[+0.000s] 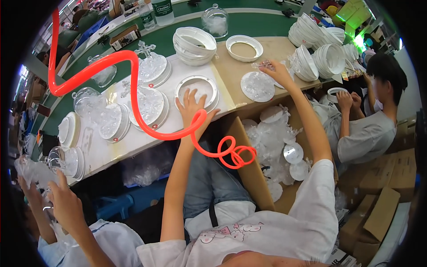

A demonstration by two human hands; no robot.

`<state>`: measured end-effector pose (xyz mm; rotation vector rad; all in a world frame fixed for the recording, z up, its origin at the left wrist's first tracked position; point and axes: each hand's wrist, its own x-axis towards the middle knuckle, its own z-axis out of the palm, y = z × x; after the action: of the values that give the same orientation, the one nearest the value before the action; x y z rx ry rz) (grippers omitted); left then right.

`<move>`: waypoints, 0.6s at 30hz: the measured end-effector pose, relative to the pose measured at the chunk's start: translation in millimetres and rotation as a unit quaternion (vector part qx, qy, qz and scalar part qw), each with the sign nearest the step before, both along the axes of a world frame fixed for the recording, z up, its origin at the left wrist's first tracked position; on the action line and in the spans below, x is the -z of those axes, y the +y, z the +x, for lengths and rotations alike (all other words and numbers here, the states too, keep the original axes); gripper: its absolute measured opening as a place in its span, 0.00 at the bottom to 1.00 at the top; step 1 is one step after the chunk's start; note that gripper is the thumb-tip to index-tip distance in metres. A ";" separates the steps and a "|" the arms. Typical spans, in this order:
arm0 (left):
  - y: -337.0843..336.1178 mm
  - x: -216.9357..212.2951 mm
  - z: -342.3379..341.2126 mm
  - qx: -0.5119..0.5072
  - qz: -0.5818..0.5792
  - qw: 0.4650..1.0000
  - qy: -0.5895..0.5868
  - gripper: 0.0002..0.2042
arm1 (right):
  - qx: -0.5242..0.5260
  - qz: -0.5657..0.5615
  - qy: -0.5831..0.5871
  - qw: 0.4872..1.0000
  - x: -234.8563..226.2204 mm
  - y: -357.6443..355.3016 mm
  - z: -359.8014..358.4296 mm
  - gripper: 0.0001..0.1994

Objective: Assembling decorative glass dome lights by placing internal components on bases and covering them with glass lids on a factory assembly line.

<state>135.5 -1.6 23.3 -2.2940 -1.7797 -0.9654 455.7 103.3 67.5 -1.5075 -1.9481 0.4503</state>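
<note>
My left hand [195,111] lies over a round white ring-shaped base [215,92], fingers spread, on the white board in front of me. To the right, my right hand [279,74] is bent with its fingertips on a small clear faceted piece [266,65]. Just below that hand is a clear round disc [257,87] on the brown board. Left of my left hand, white bases carry clear crystal-like ornaments [150,104]. Farther back are a stack of white rings [194,44] and a single white ring [244,48].
A red coiled hose [133,89] hangs across the view, passing my left wrist. An open cardboard box [250,164] with clear discs and plastic stands below the table edge. White bowl-shaped parts [329,57] are piled at right. Co-workers sit at left [66,209] and right [369,129].
</note>
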 end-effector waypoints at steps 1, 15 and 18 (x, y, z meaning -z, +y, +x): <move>6.2 9.3 -0.7 0.033 -0.003 0.999 -0.003 0.15 | -0.011 -0.012 0.019 1.000 -0.2 1.4 -1.7 0.19; -14.2 -9.3 -13.2 0.170 -0.086 0.982 0.012 0.22 | -0.006 0.046 0.001 0.999 21.3 9.0 11.1 0.22; -4.3 8.6 -21.5 0.149 -0.092 0.985 0.000 0.18 | 0.000 0.074 0.003 0.997 17.8 6.7 6.2 0.22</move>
<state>114.0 -5.8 14.7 -2.7345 -1.6176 -0.8686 461.8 110.0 49.8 -1.4113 -1.9316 0.3034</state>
